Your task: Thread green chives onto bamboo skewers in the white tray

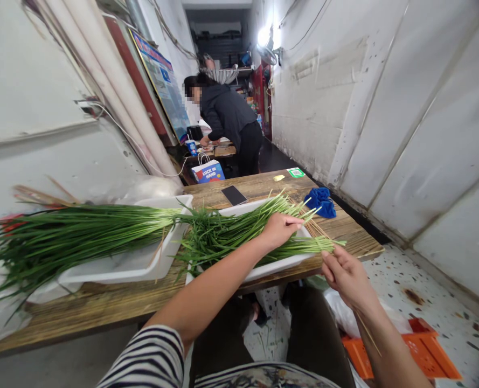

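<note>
A loose heap of green chives (223, 231) fills the white tray (277, 264) in front of me, pale stalk ends pointing right. My left hand (283, 229) reaches over the heap, thumb and fingers pinched at the stalks near the tray's right end. Beside that end, my right hand (346, 272) is closed at the tips of a flat row of chive stalks (320, 245). A thin bamboo skewer (369, 335) sticks out below the right wrist; its upper part is hidden by the hand. More bamboo skewers (314, 227) lie by the tray's right end.
Another white tray (170, 253) at left holds longer chives (85, 226). On the wooden table (356, 237) lie a phone (234, 195), a blue cloth (320, 202) and a QR card (296, 172). An orange crate (429, 353) stands on the floor at right. A person (231, 118) bends over a farther table.
</note>
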A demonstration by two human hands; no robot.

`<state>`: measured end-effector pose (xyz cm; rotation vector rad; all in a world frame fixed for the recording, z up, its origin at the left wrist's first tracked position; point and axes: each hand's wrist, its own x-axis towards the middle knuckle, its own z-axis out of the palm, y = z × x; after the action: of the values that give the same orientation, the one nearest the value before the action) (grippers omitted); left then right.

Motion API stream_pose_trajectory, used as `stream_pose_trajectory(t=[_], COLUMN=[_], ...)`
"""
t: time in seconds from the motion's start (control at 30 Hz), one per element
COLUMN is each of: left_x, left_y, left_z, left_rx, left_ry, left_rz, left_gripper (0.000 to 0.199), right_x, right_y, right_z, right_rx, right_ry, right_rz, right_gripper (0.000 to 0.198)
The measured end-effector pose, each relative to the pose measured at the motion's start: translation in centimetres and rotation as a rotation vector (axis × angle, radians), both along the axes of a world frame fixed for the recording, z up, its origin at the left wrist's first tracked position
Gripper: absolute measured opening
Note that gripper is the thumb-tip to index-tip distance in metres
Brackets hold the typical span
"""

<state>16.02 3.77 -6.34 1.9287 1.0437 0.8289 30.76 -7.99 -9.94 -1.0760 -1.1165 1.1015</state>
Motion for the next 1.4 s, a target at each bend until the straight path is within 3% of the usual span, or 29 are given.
stream_pose_trajectory(t=[0.17,0.23,0.47,0.53,0.6,0.73,0.97,1.17,1.27,1.4], left_x=[-0.4,-0.6,0.0,0.1,0.0,-0.3,-1.3,-1.9,-1.8,-1.2], left_y=[-0.5,-0.5,0.0,0.0,0.0,0.1,1.2,1.5,1.3,1.0], left_z=[0.8,1.3,0.7,0.6,0.7,1.2,1.7,2.6,2.5,1.8], left_rx=[0.162,0.221,0.350,0.370,0.370,0.284,-0.082,-0.326,-0.349,-0.262], left_ry=[0.089,0.134,0.226,0.219,0.186,0.159,0.162,0.003,-0.065,-0.149], left_rz=[-0.371,-0.428,-0.032,-0.053,-0.190,-0.485,-0.559,-0.633,-0.595,-0.386], left_gripper=[0.021,0.022,0.020,0.018,0.020,0.025,0.024,0.029,0.027,0.030], right_x=[-0.4,-0.4,-0.4,-0.3,-0.3,0.0,0.2,0.5,0.3,-0.1], right_y=[0.3,0.2,-0.1,-0.1,-0.2,-0.4,-0.6,-0.1,-0.1,-0.4], right_z=[0.0,-0.1,-0.8,-1.1,-1.3,-1.5,-1.0,-0.1,0.3,0.4], right_rx=[0.020,0.019,0.035,0.041,0.048,0.068,0.155,0.203,0.206,0.146], right_ry=[-0.004,-0.004,-0.001,0.018,0.011,-0.052,-0.198,-0.279,-0.278,-0.195], right_rz=[-0.022,-0.008,-0.015,-0.016,-0.015,-0.009,-0.002,0.053,0.053,0.020], right_gripper=[0.025,0.023,0.022,0.021,0.020,0.018,0.019,0.032,0.033,0.022])
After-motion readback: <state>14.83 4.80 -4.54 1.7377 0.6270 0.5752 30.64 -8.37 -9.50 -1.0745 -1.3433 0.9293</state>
